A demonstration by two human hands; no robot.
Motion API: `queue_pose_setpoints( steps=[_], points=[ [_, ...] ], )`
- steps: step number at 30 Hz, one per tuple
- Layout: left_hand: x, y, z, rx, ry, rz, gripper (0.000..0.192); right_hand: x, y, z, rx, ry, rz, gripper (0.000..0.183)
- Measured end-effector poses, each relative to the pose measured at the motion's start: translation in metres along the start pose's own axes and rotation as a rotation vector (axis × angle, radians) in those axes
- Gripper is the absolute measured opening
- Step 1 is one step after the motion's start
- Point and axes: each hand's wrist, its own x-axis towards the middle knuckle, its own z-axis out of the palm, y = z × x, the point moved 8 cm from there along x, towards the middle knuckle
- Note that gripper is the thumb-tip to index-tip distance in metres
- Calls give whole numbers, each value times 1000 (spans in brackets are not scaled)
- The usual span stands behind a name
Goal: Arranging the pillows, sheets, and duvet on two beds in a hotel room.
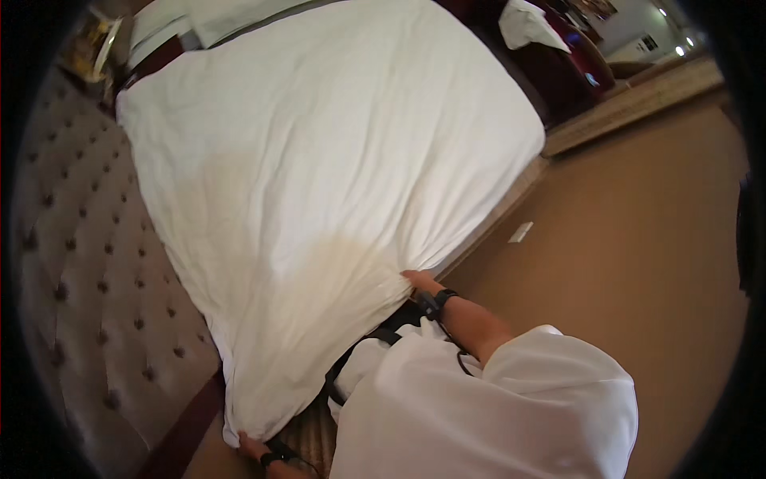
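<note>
A large white duvet (335, 149) lies spread over a bed, with long creases that run toward my two hands. At the bottom left, my left hand (252, 446) grips the duvet's corner. My right hand (419, 280) holds a gathered part of its near edge, close to the bed's right side. Both wrists wear dark bands, and a small dark device sits at the right one. The fingertips of both hands are partly hidden by the cloth.
A tufted headboard (90, 239) stands along the left. White pillows or folded linen (239, 18) lie beyond the duvet. A dark red chair (556, 78) with a white cloth (529, 27) is at the upper right. A brown wall with a white switch plate (520, 232) rises on the right.
</note>
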Motion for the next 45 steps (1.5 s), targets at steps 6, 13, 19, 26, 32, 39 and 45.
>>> queue_pose_setpoints(
  steps=[6, 13, 19, 26, 32, 39, 45],
  points=[
    [24, 58, -14, 279, 45, 140, 49, -5, 26, 10, 60, -37, 71, 74],
    [2, 119, -35, 977, 190, 139, 42, -28, 45, 39, -361, -511, -552, 50],
    [-45, 142, -8, 182, 295, 113, 45, 46, 113, 53, -606, -163, -110, 43],
    [-59, 184, -4, 395, 289, 272, 39, 38, 65, 83, -692, -169, -241, 37],
    [-61, 209, 6, 103, 306, 327, 39, -46, 1, 114, -1051, -468, -751, 31],
    [-4, 149, -23, 417, 362, 381, 31, -32, 34, 87, -698, -458, -592, 35],
    [67, 33, -22, 631, 309, 35, 35, -86, -13, 10, -591, -67, -141, 37]
  ],
)
